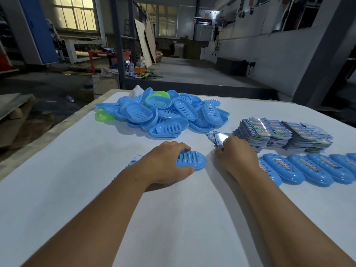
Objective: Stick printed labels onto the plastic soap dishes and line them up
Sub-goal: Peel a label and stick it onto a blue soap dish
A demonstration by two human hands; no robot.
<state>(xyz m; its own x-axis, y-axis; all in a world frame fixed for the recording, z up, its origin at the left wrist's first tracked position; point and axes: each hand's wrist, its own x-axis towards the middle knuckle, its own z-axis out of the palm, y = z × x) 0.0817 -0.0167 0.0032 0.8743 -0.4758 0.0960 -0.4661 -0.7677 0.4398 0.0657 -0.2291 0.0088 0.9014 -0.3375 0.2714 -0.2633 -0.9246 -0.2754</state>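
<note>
Your left hand [167,162] presses an unlabelled blue soap dish [191,159] upside down on the counter [77,189], its grip closed over the near end. Your right hand [236,155] pinches at the loose labels [216,137] beside the label stack [279,133]; whether it has one, I cannot tell. Two glossy labels may lift together. Nudging the labelled row [308,170] could skew it.

The white counter [173,218] is being lit brightly from above; the background is being left dim, and edges are being bent by wide-angle distortion.
</note>
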